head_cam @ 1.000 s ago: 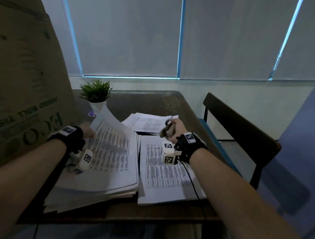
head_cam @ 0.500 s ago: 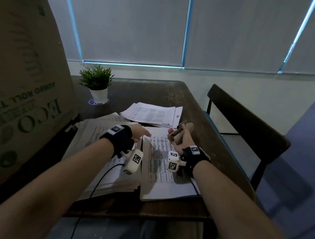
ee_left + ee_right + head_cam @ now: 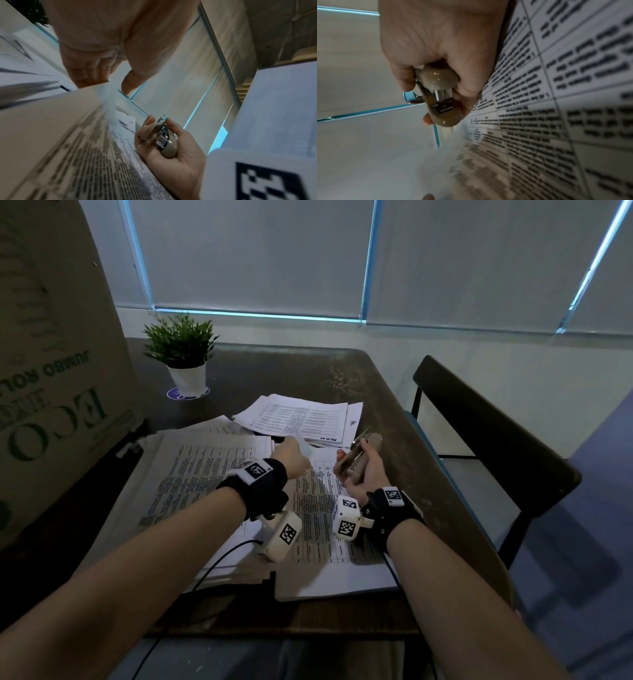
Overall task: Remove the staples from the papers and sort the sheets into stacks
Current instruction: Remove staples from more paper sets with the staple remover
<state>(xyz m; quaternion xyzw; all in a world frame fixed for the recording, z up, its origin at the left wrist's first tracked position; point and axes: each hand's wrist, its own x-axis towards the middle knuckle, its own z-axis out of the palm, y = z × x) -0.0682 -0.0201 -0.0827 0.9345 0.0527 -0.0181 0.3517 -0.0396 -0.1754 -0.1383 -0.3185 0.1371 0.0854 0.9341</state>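
Three piles of printed paper lie on the dark table [image 3: 301,371]: a big left stack [image 3: 202,474], a right stack [image 3: 318,559] and a small far stack [image 3: 301,419]. My left hand [image 3: 293,455] reaches over the right stack's far left corner. There it pinches the lifted corner of the top sheet [image 3: 72,121] between fingers and thumb [image 3: 102,67]. Just to its right, my right hand [image 3: 363,474] grips a beige staple remover [image 3: 359,450] with metal jaws, held above the paper [image 3: 556,94]. The remover [image 3: 163,136] [image 3: 440,97] touches no sheet.
A tall cardboard box [image 3: 51,371] stands along the table's left side. A small potted plant [image 3: 181,354] sits at the back left. A dark chair [image 3: 496,446] stands close to the table's right edge. A thin black cable [image 3: 205,570] runs from my left wrist over the front edge.
My left hand left the left stack, where it laid a sheet down, and crossed to the right stack's far corner. The right hand with the staple remover stayed nearly in place.
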